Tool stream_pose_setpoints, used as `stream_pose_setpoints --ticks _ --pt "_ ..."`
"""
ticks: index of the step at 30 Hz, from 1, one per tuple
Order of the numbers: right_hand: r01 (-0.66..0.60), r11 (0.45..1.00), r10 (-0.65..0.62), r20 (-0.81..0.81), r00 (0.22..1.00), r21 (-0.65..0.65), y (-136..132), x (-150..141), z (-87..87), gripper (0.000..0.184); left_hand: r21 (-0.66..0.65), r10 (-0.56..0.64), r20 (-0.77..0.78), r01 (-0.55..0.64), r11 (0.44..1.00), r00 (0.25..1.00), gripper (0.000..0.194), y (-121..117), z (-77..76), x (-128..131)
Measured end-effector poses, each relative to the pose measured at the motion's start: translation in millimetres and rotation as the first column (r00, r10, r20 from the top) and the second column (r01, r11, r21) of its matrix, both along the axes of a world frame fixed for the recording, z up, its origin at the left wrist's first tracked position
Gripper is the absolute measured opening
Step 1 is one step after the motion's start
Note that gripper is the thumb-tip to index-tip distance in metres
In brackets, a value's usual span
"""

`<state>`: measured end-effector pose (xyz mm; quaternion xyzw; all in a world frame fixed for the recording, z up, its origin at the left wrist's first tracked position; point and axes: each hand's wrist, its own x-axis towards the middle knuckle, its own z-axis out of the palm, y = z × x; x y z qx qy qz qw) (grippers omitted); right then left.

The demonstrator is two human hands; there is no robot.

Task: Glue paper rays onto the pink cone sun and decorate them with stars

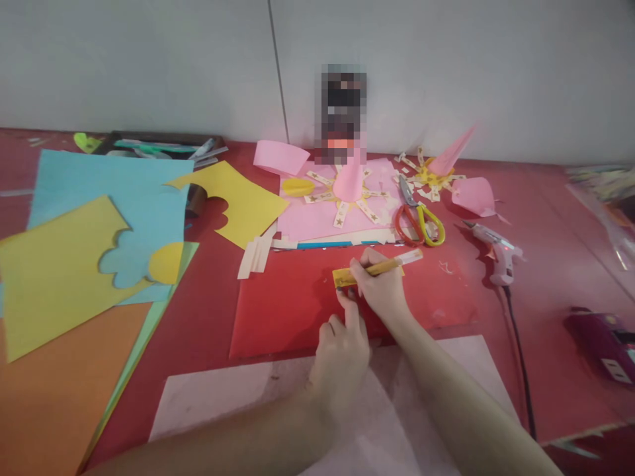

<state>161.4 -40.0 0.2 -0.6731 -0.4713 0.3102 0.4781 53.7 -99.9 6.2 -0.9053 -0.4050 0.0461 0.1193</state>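
My right hand (381, 285) is closed round a yellow pen (384, 266) with a clear cap on its back end. The pen slants over a small yellow paper strip (342, 276), which has dark marks on it; the pen's tip is hidden by my fingers. My left hand (342, 344) has a finger or two stretched out to the strip's lower edge, while its other fingers curl in. Under the strip lies a shiny red board (282, 311). Behind it, a pink paper cone (348, 182) stands amid printed strips spread like rays.
Scissors (417, 218) with red and yellow handles lie behind the board. A corded glue gun (499, 251) is at right, near a purple box (602, 344). Coloured sheets, including a blue one (112, 185), overlap at left. Cream strips (255, 256) lie by the board's corner.
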Motion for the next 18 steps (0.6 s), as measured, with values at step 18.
stream_pose_setpoints --ticks 18 --pt "-0.029 1.000 0.028 -0.011 1.000 -0.010 -1.0 1.3 0.8 0.031 -0.028 0.022 -0.036 -0.023 0.999 0.999 0.033 0.6 4.0 1.1"
